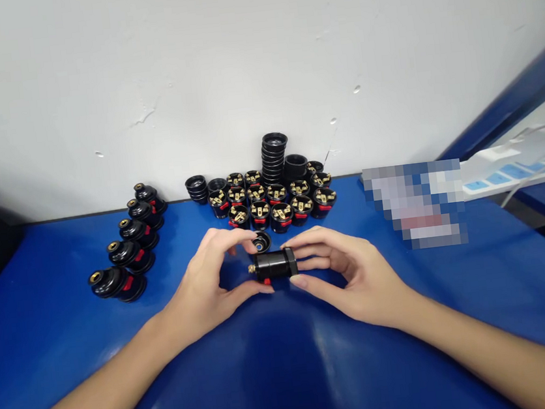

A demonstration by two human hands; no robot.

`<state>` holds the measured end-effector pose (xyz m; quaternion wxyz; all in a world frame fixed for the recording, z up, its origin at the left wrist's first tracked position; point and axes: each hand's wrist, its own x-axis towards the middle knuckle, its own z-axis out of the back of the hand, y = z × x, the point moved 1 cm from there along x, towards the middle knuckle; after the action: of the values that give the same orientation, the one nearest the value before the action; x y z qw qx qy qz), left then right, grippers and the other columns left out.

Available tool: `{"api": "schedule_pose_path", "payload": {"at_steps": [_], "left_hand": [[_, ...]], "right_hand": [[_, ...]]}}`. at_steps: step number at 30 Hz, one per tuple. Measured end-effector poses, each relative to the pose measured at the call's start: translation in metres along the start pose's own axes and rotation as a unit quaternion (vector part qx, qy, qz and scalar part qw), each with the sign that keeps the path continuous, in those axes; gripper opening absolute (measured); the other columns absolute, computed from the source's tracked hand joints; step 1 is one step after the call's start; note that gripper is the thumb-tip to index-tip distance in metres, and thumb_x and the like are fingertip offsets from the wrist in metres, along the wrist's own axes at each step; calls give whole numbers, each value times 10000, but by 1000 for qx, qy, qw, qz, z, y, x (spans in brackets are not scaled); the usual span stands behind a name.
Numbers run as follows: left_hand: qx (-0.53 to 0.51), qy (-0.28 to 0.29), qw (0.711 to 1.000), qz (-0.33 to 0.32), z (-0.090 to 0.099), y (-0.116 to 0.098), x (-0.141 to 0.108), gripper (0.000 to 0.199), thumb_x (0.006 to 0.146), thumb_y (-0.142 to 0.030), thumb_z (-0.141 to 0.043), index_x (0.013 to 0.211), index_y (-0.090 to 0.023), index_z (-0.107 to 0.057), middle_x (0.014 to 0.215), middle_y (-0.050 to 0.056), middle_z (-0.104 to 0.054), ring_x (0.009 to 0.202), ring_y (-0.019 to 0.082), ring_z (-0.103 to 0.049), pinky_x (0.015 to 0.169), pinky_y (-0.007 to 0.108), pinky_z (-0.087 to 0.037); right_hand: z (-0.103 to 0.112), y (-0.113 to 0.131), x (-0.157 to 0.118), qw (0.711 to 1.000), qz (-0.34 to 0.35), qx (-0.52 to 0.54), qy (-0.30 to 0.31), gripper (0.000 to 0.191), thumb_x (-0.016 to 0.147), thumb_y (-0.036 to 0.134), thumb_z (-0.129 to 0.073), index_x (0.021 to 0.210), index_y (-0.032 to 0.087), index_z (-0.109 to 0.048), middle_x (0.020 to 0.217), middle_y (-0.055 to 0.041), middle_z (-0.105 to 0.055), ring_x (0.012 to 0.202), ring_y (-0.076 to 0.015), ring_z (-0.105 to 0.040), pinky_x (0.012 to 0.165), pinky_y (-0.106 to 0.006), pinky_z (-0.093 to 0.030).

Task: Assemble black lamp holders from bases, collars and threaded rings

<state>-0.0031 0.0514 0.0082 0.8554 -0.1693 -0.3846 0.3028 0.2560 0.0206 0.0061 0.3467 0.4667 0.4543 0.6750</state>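
Between my two hands a black lamp holder (pixel 272 265) lies sideways, with brass contacts at its left end and a red switch underneath. My left hand (pixel 206 271) has its thumb and forefinger around the left part of it, the thumb by the red switch. At the other end, my right hand (pixel 343 265) grips the flared black ring (pixel 291 261) with thumb and fingers. Just behind the holder a black domed cap (pixel 262 242) sits on the table, its inside facing up. The left fingertips partly cover this cap.
Several lamp holder bodies (pixel 281 215) with brass contacts stand in rows behind. Stacked black rings (pixel 273 158) rise near the wall (pixel 217 60). On the left, capped lamp holders (pixel 130 255) form a slanting line. A power strip (pixel 509 171) with cables is at the right of the blue table (pixel 282 374).
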Motion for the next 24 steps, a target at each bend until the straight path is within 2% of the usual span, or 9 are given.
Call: {"api": "schedule_pose_path", "payload": {"at_steps": [3, 5, 8, 11, 13, 16, 18, 21, 24], "left_hand": [[-1, -3, 1000, -19, 0, 0, 1, 793, 845, -557, -929, 1473, -307, -514, 1192, 72, -730, 1077, 249, -678, 913, 382, -582], [-6, 18, 1000, -10, 0, -1, 1, 822, 867, -650, -867, 1509, -304, -489, 1197, 78, -732, 1079, 260, -689, 926, 401, -587], [12, 50, 999, 15, 1, -4, 1, 552, 1065, -546, -694, 1510, -283, -500, 1135, 63, -743, 1041, 242, -705, 943, 401, -579], [24, 70, 997, 25, 0, -4, -1, 393, 1120, -372, -633, 1482, -277, -516, 1054, 37, -740, 986, 217, -705, 937, 387, -573], [5, 47, 999, 19, -3, -1, -3, 536, 1074, -359, -721, 1537, -296, -456, 1082, 35, -730, 982, 212, -705, 931, 387, -580], [-14, -35, 999, -19, -6, 3, -5, 936, 945, -342, -891, 1653, -354, -278, 1215, 59, -688, 1023, 217, -688, 953, 413, -585], [-12, -48, 998, -32, -7, 3, -4, 1089, 881, -413, -946, 1682, -368, -210, 1252, 74, -669, 1051, 235, -688, 961, 440, -588], [-9, 2, 1000, 4, -6, 0, -3, 949, 975, -515, -831, 1682, -333, -225, 1190, 77, -714, 1053, 260, -734, 961, 462, -593], [-2, 36, 999, 30, -4, -4, -3, 672, 1106, -385, -662, 1656, -321, -283, 1093, 52, -761, 1034, 252, -762, 979, 458, -587]], "right_hand": [[0, 0, 0, 1000, 0, -4, 2, 333, 957, 213, -855, 1264, 231, -727, 1180, -88, -812, 1091, -262, -859, 979, -402, -752], [-1, 0, 0, 1000, -2, -4, 3, 334, 958, 220, -857, 1265, 232, -727, 1185, -90, -807, 1097, -266, -856, 981, -413, -753], [-1, -1, 0, 1000, -1, -5, 0, 344, 956, 228, -863, 1272, 232, -728, 1198, -92, -805, 1094, -267, -856, 982, -421, -754], [0, -1, 0, 1000, 0, -8, 0, 347, 950, 227, -869, 1269, 230, -732, 1199, -89, -804, 1091, -261, -858, 982, -406, -753], [0, -1, 0, 1000, -1, -5, -1, 348, 952, 224, -865, 1273, 230, -729, 1202, -91, -808, 1107, -262, -856, 984, -401, -751], [0, 0, 0, 1000, -7, -1, -5, 346, 961, 225, -854, 1279, 232, -719, 1207, -98, -819, 1118, -270, -854, 989, -415, -749], [0, 0, 1, 1000, -12, 0, -1, 342, 961, 228, -854, 1274, 233, -718, 1206, -101, -823, 1124, -278, -854, 991, -427, -749], [-1, 0, 1, 1000, -11, 2, 6, 338, 959, 232, -857, 1268, 231, -720, 1210, -103, -823, 1132, -283, -853, 991, -427, -750], [-1, 0, 0, 1000, -6, 2, 4, 350, 953, 229, -864, 1272, 234, -721, 1217, -101, -821, 1119, -282, -856, 989, -428, -751]]}}
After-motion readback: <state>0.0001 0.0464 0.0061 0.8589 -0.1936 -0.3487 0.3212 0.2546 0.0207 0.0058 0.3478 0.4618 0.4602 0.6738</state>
